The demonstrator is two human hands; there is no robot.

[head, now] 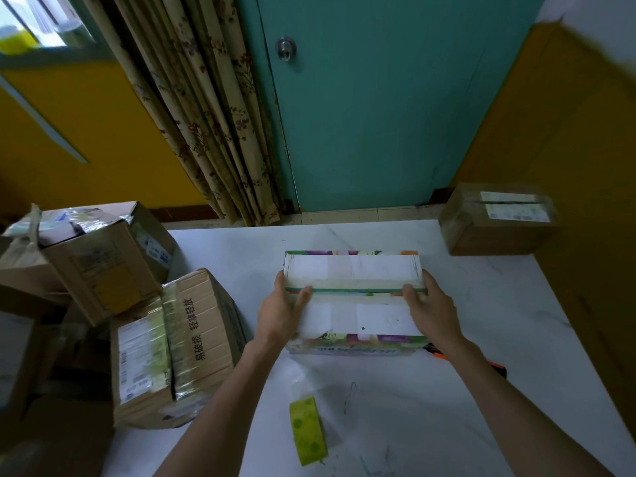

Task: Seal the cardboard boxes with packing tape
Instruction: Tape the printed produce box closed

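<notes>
White, faintly veined tabletop (481, 339) across the lower middle and right of the frame. Behind it, teal door (378, 115) with round knob (286, 48) at top centre, floral curtain (206, 115) to its left, yellow walls (86, 132) at both sides. At centre, colour-printed box (354, 270), flaps down, grasped at either end by left hand (282, 313) and right hand (433, 313), thumbs on top by the seam. Yellow-green tape roll (308, 430) lying at bottom centre. Readable on brown carton (199, 325) at left: 易破损 轻拿轻放. Labels on brown parcel (499, 222) at upper right too blurred to read.
</notes>
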